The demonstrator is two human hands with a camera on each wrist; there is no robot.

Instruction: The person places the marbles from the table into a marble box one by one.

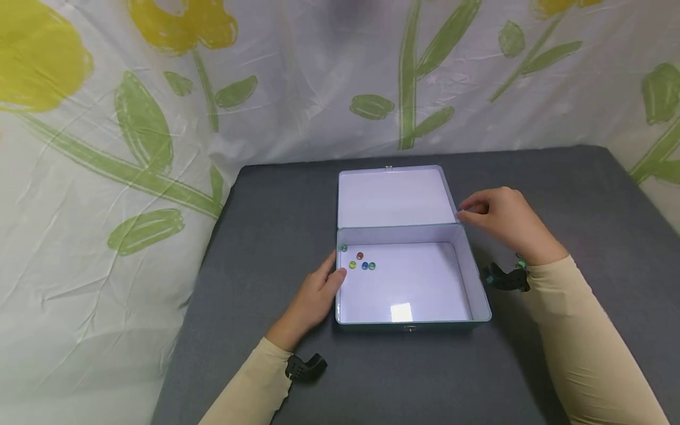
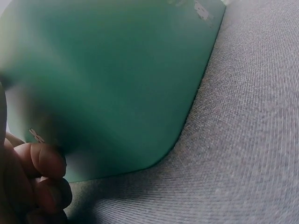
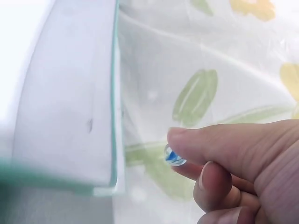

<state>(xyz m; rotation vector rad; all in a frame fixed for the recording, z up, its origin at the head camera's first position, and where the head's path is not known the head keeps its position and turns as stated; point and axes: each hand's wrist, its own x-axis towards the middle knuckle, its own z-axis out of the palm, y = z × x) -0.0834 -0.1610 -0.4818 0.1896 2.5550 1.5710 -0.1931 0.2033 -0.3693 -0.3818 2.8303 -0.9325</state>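
A green metal box [image 1: 414,323] with a white inside lies with its hinged lid [image 1: 395,198] folded back. Several glass marbles sit near the left end of its floor, among them a red marble [image 1: 360,255], a yellow marble [image 1: 352,265] and a blue marble [image 1: 365,266]. My left hand [image 1: 313,298] grips the box's left wall, thumb over the rim; in the left wrist view its curled fingers [image 2: 44,161] are beside the green outer side. Right of the hinge, my right hand [image 1: 510,221] pinches a clear marble with blue swirls [image 3: 174,156] between thumb and finger, above the table.
The box stands on a table with a dark grey cloth [image 1: 255,283]. Behind and to the left hangs a white sheet [image 1: 297,77] with painted yellow flowers and green leaves. Each wrist wears a black camera mount [image 1: 306,368]. A light reflection shows on the box floor.
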